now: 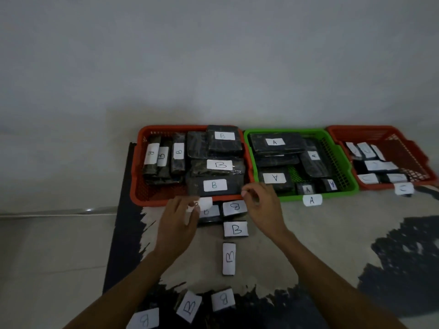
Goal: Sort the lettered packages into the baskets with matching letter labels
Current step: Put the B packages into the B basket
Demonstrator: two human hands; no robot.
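Packages wrapped in black, each with a white paper label, lie partly sorted on a patterned mat [320, 233] of cream and dark blotches spread on a pale tiled floor [54, 245]. Along the mat's far edge three baskets stand side by side against a plain grey-white wall [213, 55]. At the far left corner the orange B basket [139, 186] is stacked nearly full with B packages, some flat, some on edge. Just beside it the green A basket [344, 172] holds several A packages and carries an A tag [312, 200] on its near rim. At the far right the second orange basket [403, 148] holds packages whose letters are blurred; its tag [403, 188] looks like a C.

Loose B packages remain on the mat: a pair [235, 207] just in front of the B basket's near rim, one [236, 229] behind them, one lengthwise [229, 258] toward the middle, and three [223, 299] near the mat's near edge.

Left hand [177, 219] lies against the leftmost package of the pair [209, 211], thumb and fingers pinching at it or at the basket's paper tag; which one I cannot tell. Right hand [260, 203] hovers at the near rim between the B and A baskets, fingers loosely curled, its grip holding nothing.
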